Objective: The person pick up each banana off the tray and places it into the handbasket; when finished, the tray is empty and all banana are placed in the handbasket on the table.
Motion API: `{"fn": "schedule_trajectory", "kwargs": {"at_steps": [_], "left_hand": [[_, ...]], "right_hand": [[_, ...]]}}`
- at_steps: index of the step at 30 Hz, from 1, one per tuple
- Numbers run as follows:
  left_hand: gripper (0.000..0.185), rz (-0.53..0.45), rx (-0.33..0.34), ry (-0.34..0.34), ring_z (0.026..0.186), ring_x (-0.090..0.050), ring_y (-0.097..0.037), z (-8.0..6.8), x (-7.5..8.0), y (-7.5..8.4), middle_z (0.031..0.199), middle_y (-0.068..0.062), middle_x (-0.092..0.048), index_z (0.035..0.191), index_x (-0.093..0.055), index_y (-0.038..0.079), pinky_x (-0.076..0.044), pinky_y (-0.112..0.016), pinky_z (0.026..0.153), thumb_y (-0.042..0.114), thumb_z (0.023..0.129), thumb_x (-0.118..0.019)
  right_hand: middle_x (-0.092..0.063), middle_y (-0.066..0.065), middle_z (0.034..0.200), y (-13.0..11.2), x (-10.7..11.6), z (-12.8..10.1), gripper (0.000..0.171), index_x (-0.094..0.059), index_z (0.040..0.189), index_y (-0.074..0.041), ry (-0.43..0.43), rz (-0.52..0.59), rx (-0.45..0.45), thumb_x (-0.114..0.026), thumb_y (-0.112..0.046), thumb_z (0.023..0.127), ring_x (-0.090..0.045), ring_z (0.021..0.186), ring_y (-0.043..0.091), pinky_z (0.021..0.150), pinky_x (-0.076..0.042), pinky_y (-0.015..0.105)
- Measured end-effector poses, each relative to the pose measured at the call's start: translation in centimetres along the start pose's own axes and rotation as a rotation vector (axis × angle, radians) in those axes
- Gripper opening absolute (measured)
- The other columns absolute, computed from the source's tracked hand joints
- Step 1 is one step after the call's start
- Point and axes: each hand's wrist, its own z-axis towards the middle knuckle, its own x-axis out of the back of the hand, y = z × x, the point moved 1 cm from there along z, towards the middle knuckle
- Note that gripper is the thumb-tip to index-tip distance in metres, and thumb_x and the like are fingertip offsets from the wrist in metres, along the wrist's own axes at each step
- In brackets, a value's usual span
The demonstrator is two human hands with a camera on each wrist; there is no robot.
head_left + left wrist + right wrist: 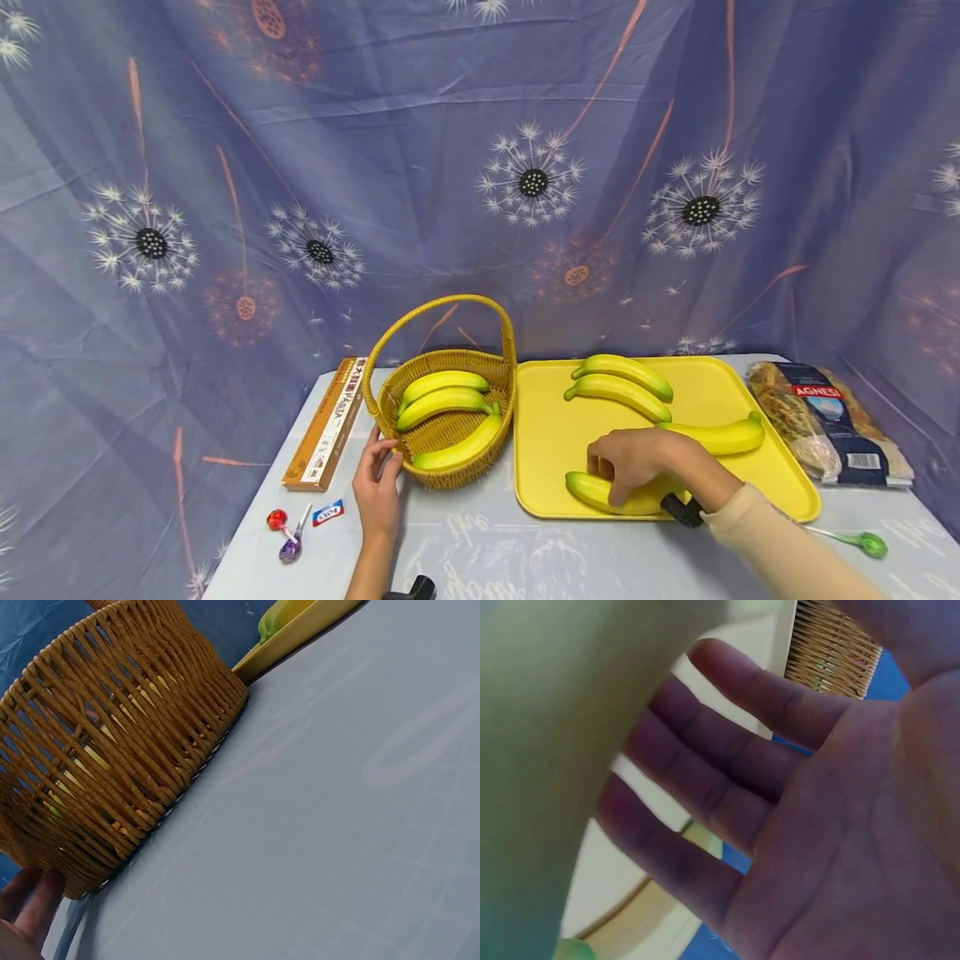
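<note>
A woven basket (459, 477) with a tall handle holds three bananas (442, 400). My left hand (378, 487) rests against its left wall; in the left wrist view the fingertips (30, 900) touch the basket (112, 750) near its base. To the right, a yellow tray (551, 417) carries several bananas. My right hand (645, 462) lies over the front banana (583, 490), fingers draped across it. In the right wrist view the right hand (840, 825) is spread, its loosely straight fingers (705, 772) reaching the blurred banana (555, 750), not wrapped round it.
A long pasta box (326, 425) lies left of the basket, with two lollipops (285, 533) and a candy wrapper (327, 512) in front of it. A bag of pasta (825, 421) lies right of the tray, and a green lollipop (862, 543) lies near it. A patterned blue cloth hangs behind.
</note>
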Motion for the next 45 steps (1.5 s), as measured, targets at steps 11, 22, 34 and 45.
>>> {"fn": "schedule_trajectory", "kwargs": {"at_steps": [11, 22, 34, 45], "left_hand": [[0.014, 0.003, 0.007, 0.025, 0.119, -0.054, -0.024, 0.3, 0.0, -1.1, 0.143, -0.004, -0.046, 0.104, -0.063, -0.002, -0.046, -0.026, 0.094, 0.000, 0.092, -0.058], [0.013, 0.004, 0.015, 0.021, 0.119, -0.054, -0.020, 0.2, 0.0, -1.3, 0.143, 0.001, -0.046, 0.105, -0.063, 0.000, -0.046, -0.024, 0.093, 0.002, 0.093, -0.058], [0.014, -0.003, 0.007, 0.012, 0.122, -0.052, -0.026, 0.0, -0.1, -1.2, 0.145, -0.006, -0.044, 0.106, -0.063, -0.003, -0.046, -0.017, 0.090, 0.000, 0.093, -0.057], [0.013, 0.002, 0.028, 0.019, 0.119, -0.054, -0.019, 0.0, -0.1, -1.3, 0.143, 0.001, -0.046, 0.105, -0.063, 0.001, -0.046, -0.018, 0.090, 0.001, 0.093, -0.059]], "right_hand": [[-0.034, -0.008, 0.063, -0.1, -0.4, 0.6, 0.023, -0.057, 0.079, -0.013, 0.050, -0.126, 0.047, -0.076, -0.010, 0.067, -0.029, 0.056, 0.008, 0.053, -0.024, 0.026], [-0.038, -0.008, 0.065, -2.2, 2.0, 3.2, 0.014, -0.059, 0.082, -0.018, 0.143, -0.181, 0.200, -0.070, -0.014, 0.074, -0.034, 0.057, 0.006, 0.054, -0.030, 0.024], [-0.052, -0.008, 0.077, -8.7, 7.4, 7.0, 0.041, -0.064, 0.118, -0.018, 0.202, -0.259, 0.326, -0.070, -0.019, 0.077, -0.042, 0.061, 0.008, 0.057, -0.037, 0.025], [-0.038, -0.004, 0.065, -15.6, 9.2, 12.5, 0.014, -0.065, 0.093, -0.013, 0.130, -0.344, 0.292, -0.071, -0.020, 0.083, -0.032, 0.054, 0.009, 0.052, -0.030, 0.025]]}}
